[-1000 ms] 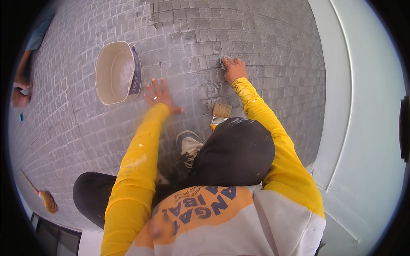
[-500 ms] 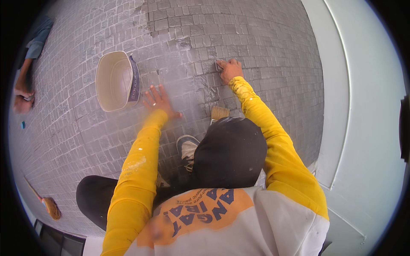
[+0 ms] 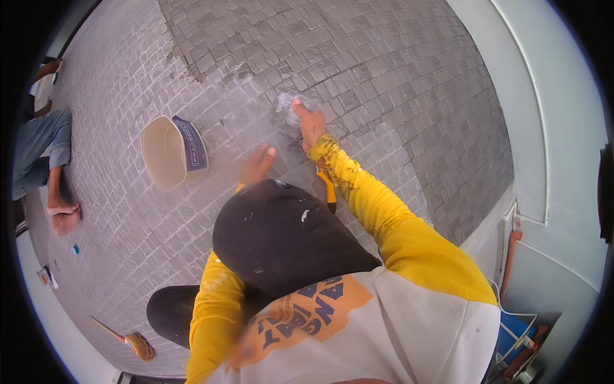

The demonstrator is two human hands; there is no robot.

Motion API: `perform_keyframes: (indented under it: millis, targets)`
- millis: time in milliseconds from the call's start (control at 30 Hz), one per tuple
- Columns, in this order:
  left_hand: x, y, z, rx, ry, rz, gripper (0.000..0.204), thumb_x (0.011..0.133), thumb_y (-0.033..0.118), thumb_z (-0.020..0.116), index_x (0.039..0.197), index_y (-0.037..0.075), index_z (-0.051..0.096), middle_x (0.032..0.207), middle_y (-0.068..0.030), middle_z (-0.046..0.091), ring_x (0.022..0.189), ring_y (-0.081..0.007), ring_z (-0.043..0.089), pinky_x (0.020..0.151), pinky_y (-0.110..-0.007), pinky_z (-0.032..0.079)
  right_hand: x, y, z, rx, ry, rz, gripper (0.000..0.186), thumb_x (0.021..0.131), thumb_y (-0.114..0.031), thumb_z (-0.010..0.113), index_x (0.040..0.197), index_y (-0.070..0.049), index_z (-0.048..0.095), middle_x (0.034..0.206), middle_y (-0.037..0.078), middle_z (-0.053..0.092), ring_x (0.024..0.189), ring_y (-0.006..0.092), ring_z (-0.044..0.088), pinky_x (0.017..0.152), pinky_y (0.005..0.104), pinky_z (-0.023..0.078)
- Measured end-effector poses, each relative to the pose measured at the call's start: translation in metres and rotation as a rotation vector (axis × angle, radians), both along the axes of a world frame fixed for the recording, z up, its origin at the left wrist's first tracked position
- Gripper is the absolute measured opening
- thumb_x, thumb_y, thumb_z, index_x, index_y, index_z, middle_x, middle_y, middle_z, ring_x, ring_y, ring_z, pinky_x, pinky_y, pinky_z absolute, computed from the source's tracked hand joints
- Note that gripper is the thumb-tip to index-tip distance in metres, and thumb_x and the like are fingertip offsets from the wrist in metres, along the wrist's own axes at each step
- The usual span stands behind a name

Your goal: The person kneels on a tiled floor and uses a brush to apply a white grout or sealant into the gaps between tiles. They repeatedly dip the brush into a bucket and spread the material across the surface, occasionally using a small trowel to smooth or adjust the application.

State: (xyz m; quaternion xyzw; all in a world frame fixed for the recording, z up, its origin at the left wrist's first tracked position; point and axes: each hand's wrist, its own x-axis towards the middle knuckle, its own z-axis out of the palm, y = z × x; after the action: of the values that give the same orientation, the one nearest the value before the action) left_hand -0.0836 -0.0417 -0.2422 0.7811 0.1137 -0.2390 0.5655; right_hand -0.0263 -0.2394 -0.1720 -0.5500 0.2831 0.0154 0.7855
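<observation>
My right hand (image 3: 311, 126) is down on the stone-patterned paving (image 3: 384, 83), one finger stretched forward and the others curled under. What it grips is hidden; a blurred, whitish patch (image 3: 293, 107) lies under and beside the fingers. My left hand (image 3: 257, 164) rests on the lighter, dusty paving with thumb and fingers apart, partly covered by my dark-trousered knee (image 3: 275, 224). A brush with a yellow and black handle (image 3: 329, 187) lies below my right wrist, its bristles mostly out of sight. Left of my left hand stands a cream tub (image 3: 163, 150) with a blue label.
At the far left sits another person in jeans (image 3: 41, 153), with a bare foot showing. A long-handled brown brush (image 3: 139, 346) lies at the lower left. The right side has a pale wall (image 3: 543, 128) with pipes and a blue container (image 3: 515, 333) low down.
The view has swung and my knee now covers part of my left hand. My right hand has moved left to the whitish patch. The brush now shows its handle instead of its bristles.
</observation>
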Motion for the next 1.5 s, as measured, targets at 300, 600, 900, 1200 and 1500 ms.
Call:
perform_keyframes:
  millis: [300, 600, 900, 1200, 1500]
  targets:
    - [-0.011, 0.131, 0.024, -0.083, 0.014, -0.411, 0.026, 0.097, 0.019, 0.061, 0.120, 0.006, 0.061, 0.109, -0.0089, 0.068, 0.095, -0.0198, 0.065, 0.081, -0.032, 0.053, -0.133, -0.030, -0.026, -0.988, -0.206, 1.095, 0.050, 0.079, -0.021, 0.070, 0.126, -0.007, 0.060, 0.123, 0.014, 0.057, 0.107, 0.0268, 0.058, 0.089, 0.0399, 0.050]
    - [-0.058, 0.307, 0.103, 0.513, 0.467, -0.778, 0.038, 0.095, 0.018, 0.057, 0.129, 0.001, 0.057, 0.122, -0.0126, 0.066, 0.114, -0.0248, 0.060, 0.104, -0.037, 0.043, -0.108, -0.113, -0.021, -1.367, -0.912, 1.668, 0.042, 0.075, -0.027, 0.072, 0.111, -0.008, 0.062, 0.116, 0.009, 0.061, 0.107, 0.0255, 0.056, 0.091, 0.0394, 0.046]
    - [-0.058, 0.450, 0.000, 0.557, 0.084, -0.526, 0.017, 0.079, 0.010, 0.059, 0.091, -0.002, 0.061, 0.092, -0.0179, 0.063, 0.091, -0.0326, 0.061, 0.084, -0.039, 0.049, 0.173, -0.019, 0.031, -1.528, -0.120, 0.775, 0.049, 0.077, -0.036, 0.069, 0.115, -0.006, 0.061, 0.100, 0.019, 0.072, 0.094, 0.0378, 0.069, 0.084, 0.0443, 0.055]
    - [0.066, 0.445, -0.070, 0.668, -0.476, 0.108, 0.025, 0.085, 0.023, 0.053, 0.089, -0.001, 0.057, 0.099, -0.0225, 0.057, 0.091, -0.0411, 0.055, 0.082, -0.046, 0.045, 0.158, -0.010, 0.008, -1.131, -0.426, 0.488, 0.029, 0.080, -0.021, 0.079, 0.099, -0.004, 0.064, 0.090, 0.008, 0.068, 0.085, 0.0186, 0.066, 0.080, 0.0299, 0.052]
    - [0.067, 0.374, -0.032, 1.058, -0.569, 0.158, 0.031, 0.092, 0.030, 0.053, 0.099, 0.001, 0.056, 0.108, -0.0223, 0.056, 0.100, -0.0434, 0.055, 0.085, -0.051, 0.046, 0.013, 0.017, 0.135, -1.209, -0.530, 0.857, 0.027, 0.084, -0.001, 0.072, 0.108, -0.004, 0.062, 0.106, 0.015, 0.064, 0.095, 0.0269, 0.066, 0.079, 0.0336, 0.055]
